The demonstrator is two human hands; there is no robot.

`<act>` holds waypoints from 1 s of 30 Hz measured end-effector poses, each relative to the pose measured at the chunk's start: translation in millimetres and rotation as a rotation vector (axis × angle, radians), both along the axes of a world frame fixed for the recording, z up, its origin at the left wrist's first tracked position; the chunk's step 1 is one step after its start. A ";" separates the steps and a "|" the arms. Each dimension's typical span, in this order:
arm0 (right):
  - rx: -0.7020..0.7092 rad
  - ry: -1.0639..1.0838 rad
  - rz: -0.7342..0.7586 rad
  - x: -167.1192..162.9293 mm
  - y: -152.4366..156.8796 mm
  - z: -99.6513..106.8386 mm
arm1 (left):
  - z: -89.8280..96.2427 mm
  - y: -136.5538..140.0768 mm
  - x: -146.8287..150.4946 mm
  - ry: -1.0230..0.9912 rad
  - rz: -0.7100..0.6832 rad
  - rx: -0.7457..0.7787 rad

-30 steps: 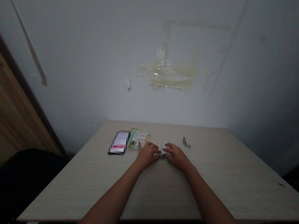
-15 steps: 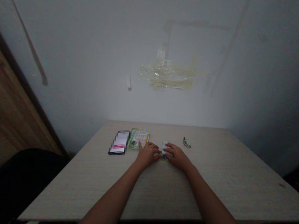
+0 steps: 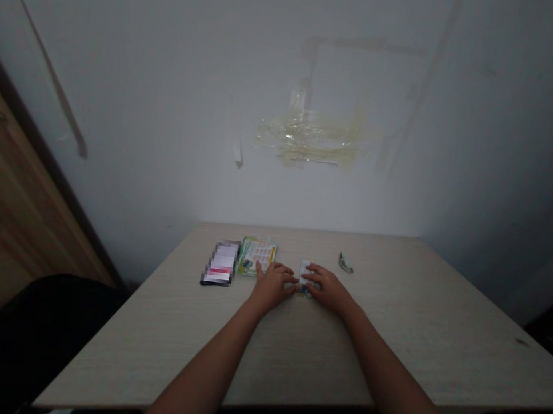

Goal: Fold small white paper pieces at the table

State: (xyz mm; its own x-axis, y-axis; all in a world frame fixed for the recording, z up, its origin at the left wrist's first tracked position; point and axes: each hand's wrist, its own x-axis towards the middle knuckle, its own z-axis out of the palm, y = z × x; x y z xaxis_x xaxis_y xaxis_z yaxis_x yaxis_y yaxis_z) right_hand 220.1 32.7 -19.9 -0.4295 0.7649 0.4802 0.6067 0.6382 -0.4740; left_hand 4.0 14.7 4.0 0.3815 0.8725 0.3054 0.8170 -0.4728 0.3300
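Under the fingers of my right hand (image 3: 324, 285) lies a small pale printed card or sheet (image 3: 304, 271), partly covered by them. Those fingers are spread, flat on it. My left hand (image 3: 274, 282) rests on the table just left of the card, fingers apart, its fingertips close to the card's lower left edge. Behind my left thumb is a green-and-white printed packet (image 3: 258, 253) with a grid of small pictures or text. A phone (image 3: 222, 263) with a blurred screen lies left of the packet.
The light wooden table (image 3: 389, 355) stands against a white wall (image 3: 180, 88) with yellowed tape (image 3: 309, 140) on it. A small crumpled wrapper (image 3: 345, 263) lies beyond my right hand. A dark chair-like shape (image 3: 41, 319) is at the left, by a wooden door or panel (image 3: 2, 180).
Almost nothing differs. Both hands keep their places by the small card, with at most a slight shift of the fingers.
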 end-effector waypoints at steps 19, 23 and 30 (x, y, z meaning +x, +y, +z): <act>0.087 -0.104 -0.020 -0.4 0.9 -1.9 | 2.6 -1.6 -0.1 0.002 -0.003 -0.009; 0.102 -0.102 -0.017 -0.2 1.9 -3.3 | 3.7 -1.8 1.0 0.002 0.010 -0.010; 0.064 -0.094 -0.011 -0.1 2.9 -3.9 | 3.9 3.4 2.0 0.014 -0.002 -0.037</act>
